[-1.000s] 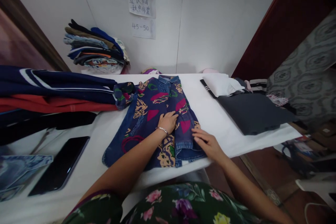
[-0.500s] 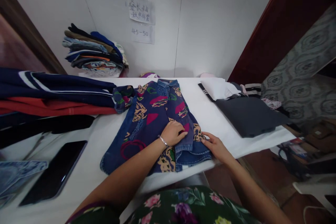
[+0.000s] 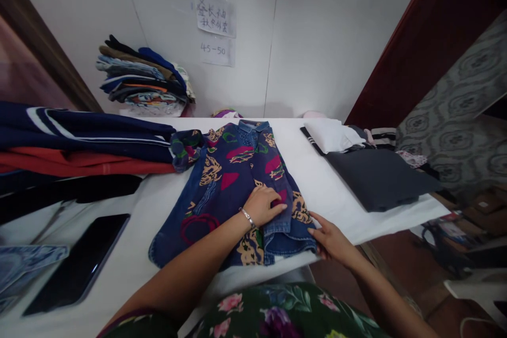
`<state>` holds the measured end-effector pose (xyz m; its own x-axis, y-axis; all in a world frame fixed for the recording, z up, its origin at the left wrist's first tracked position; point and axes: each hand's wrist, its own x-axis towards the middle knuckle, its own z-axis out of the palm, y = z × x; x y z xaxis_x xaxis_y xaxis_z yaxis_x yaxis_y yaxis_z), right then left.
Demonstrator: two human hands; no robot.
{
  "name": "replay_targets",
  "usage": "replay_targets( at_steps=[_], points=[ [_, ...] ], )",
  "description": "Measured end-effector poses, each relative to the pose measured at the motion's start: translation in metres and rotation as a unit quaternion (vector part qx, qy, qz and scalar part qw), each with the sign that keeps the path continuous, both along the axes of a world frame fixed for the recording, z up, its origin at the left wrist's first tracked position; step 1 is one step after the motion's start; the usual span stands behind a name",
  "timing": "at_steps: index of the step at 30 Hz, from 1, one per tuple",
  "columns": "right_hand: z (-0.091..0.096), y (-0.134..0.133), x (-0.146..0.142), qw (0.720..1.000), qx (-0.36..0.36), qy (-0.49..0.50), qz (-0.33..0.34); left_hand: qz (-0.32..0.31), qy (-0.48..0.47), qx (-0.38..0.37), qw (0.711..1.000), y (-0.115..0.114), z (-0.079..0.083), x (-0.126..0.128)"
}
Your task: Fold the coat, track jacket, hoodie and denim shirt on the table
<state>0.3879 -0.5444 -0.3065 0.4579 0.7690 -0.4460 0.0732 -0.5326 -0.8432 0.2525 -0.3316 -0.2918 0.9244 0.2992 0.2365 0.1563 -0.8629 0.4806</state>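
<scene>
A blue denim shirt (image 3: pixel 233 190) with yellow, pink and green patterns lies on the white table, collar toward the wall. One sleeve is laid down along its right side, with the cuff near the hem; the other sticks out to the left. On the laid-down sleeve rests my left hand (image 3: pixel 263 206), a bracelet at its wrist, palm down with the thumb apart. My right hand (image 3: pixel 330 240) pinches the shirt's lower right edge between thumb and fingers; some fingertips are hidden beneath the cloth.
Dark blue and red garments (image 3: pixel 91 140) are piled on the left. A black phone (image 3: pixel 79 264) lies nearer. Folded clothes (image 3: pixel 142 76) are stacked at the back left. A dark grey garment (image 3: pixel 380 177) and white cloth (image 3: pixel 330 134) lie right. The table's front edge is close to me.
My right hand has slid down along the shirt's right edge toward the hem corner. My left hand stays on the sleeve, nearly unmoved. The view has shifted slightly.
</scene>
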Motion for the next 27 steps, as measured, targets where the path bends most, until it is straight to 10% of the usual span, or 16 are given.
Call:
replay_targets(
  at_steps=[5, 10, 15, 21, 27],
  points=[
    [-0.010, -0.002, 0.012, 0.979, 0.047, -0.198, 0.019, -0.098, 0.054, 0.022, 0.994, -0.034, 0.015, -0.009],
    [-0.002, 0.003, 0.005, 0.893, 0.186, -0.407, 0.045, -0.042, 0.134, 0.049, 0.989, -0.033, 0.022, -0.009],
    [0.007, 0.013, -0.007, 0.868, 0.170, -0.416, 0.210, -0.041, 0.159, -0.175, 0.971, 0.013, 0.024, -0.011],
    [0.021, 0.015, -0.008, 0.850, 0.113, -0.446, 0.258, -0.033, 0.015, -0.575, 0.817, 0.076, 0.016, -0.035],
    [0.043, 0.041, -0.024, 0.824, 0.112, -0.479, 0.281, -0.023, -0.127, -0.709, 0.694, 0.111, 0.016, -0.062]
  ],
)
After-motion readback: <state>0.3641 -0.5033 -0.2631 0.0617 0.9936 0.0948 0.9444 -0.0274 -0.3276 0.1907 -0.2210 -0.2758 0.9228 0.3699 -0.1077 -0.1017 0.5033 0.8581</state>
